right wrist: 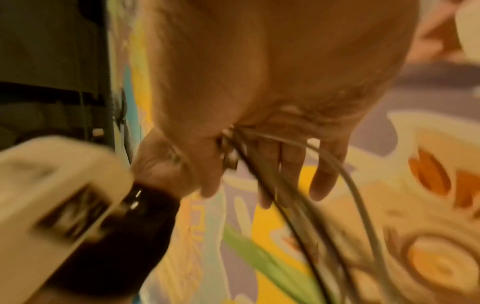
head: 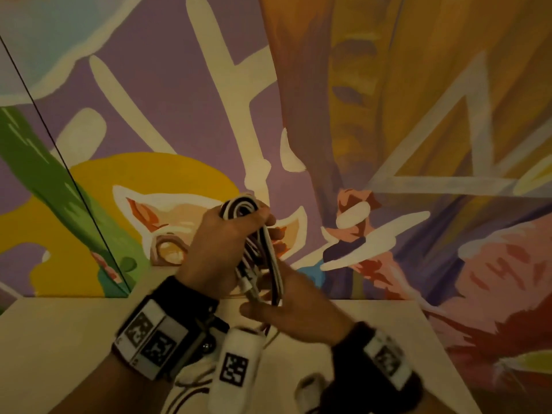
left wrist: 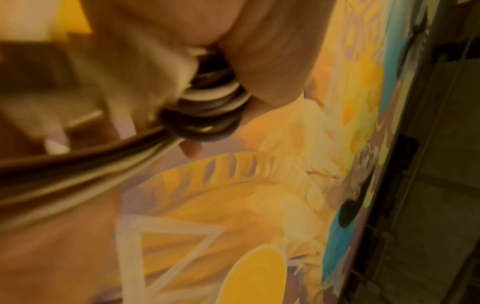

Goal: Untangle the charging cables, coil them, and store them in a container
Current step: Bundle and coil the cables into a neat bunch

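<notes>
A bundle of black and white charging cables point(head: 239, 205) is raised in front of the painted wall. My left hand point(head: 230, 240) grips the bundle's looped top, thumb over the coil. The left wrist view shows the stacked loops point(left wrist: 210, 107) squeezed between thumb and fingers, with strands trailing off to the left. Just below, my right hand point(head: 286, 306) holds the hanging strands point(head: 276, 282) between thumb and fingers. In the right wrist view the strands point(right wrist: 345, 185) and a connector point(right wrist: 230, 158) come out from under my palm. No container is in view.
A cream tabletop point(head: 59, 339) lies beneath my hands and ends at the mural wall point(head: 388, 115) close behind. More loose cable point(head: 191, 383) lies on the table under my left wrist. Both wrists carry bulky camera mounts.
</notes>
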### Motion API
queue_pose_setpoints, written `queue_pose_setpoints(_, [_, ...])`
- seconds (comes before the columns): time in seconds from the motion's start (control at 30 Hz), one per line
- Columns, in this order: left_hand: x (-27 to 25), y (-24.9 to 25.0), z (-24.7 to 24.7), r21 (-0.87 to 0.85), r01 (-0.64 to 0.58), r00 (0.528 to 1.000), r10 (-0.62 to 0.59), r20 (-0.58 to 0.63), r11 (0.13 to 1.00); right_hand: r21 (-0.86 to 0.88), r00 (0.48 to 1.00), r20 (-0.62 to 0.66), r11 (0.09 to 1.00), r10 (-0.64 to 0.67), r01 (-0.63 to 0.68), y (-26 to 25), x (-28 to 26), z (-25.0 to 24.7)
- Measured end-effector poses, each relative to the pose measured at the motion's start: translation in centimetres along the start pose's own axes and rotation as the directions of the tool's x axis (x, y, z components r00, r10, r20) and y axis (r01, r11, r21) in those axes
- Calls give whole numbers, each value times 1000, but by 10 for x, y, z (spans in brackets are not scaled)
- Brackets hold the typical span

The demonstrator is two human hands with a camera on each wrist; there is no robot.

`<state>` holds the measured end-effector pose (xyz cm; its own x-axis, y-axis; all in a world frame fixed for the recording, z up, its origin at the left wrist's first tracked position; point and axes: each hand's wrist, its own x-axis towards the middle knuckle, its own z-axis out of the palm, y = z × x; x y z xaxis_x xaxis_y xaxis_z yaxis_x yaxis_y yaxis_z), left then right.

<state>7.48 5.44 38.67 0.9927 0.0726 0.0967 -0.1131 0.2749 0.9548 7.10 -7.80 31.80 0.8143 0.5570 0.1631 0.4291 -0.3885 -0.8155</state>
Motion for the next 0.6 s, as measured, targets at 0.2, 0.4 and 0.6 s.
queue_pose_setpoints(0.2, [10,6,-66,-42,-36,974,26,-223,998,-379,987,-123,924,-105,51,11,-14,28])
queue_pose_setpoints(0.4, [4,-28,-85,392,-218,955,279,-104,894,-847,938,138,452,-319,279,-22,-24,21])
queue_pose_setpoints(0.6, [-16,-55,-68,225,-133,931,44,361,965,-708,864,300,512,-405,486,-59,-12,-6])
